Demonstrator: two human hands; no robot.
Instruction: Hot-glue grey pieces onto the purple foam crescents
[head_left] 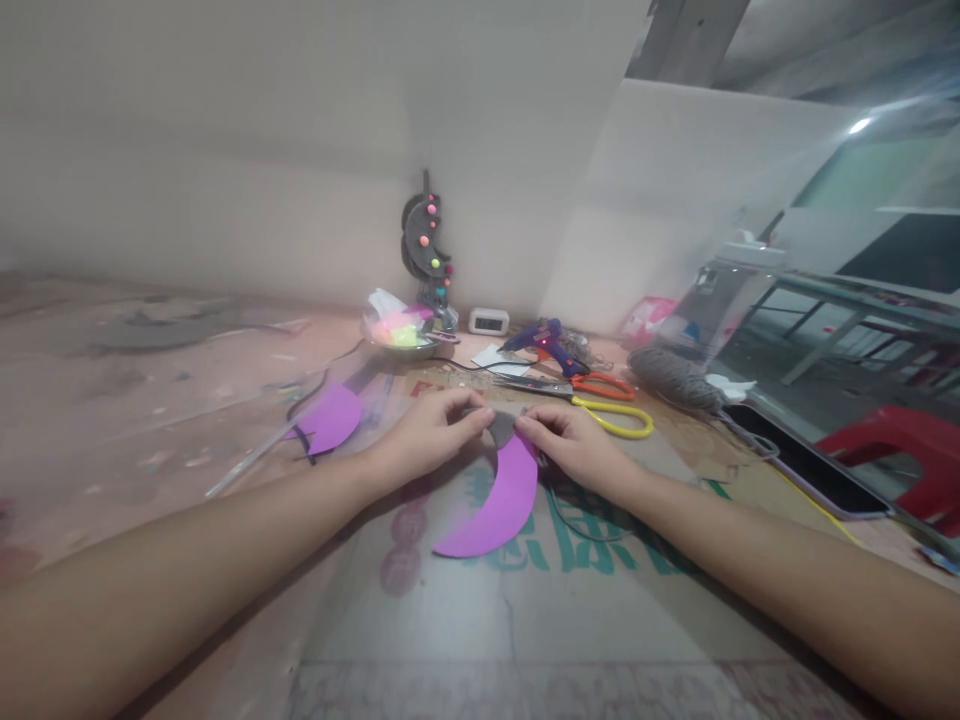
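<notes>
While both hands are busy at its top end, the purple moon (514, 505) lies just this side of the fingers, over the printed cardboard (450, 625), its thin tip pointing to approx. 8 o'c. L hand (442, 425), at 10 o'c from the moon, has thumb & fingers pinched on the grey end (504, 428); R hand (574, 445), at 1 o'c, pinches the R edge where grey meets purple. Hands near each other but not touching, grey btwn them. Can't tell if grey sits over the purple or shows from behind. Handling: looks like thin craft foam or felt, so prob. v. light, soft, bendy, not slippery; narrow tip prob. creases or tears easiest. Best hold = flat pinch at the wide upper part, both edges, w/ light pressure; don't lift by the tip. Round about: 2nd purple piece (337, 418) at 10 o'c, bowl (412, 354) of small bits at 11, glue gun (551, 348) w/ red light at 12–1, scissors (576, 384) at 1 (orange + yellow handles, can't tell if one pr. or two), grey yarn (675, 378) at 2, phone (817, 465) at 3.
</notes>
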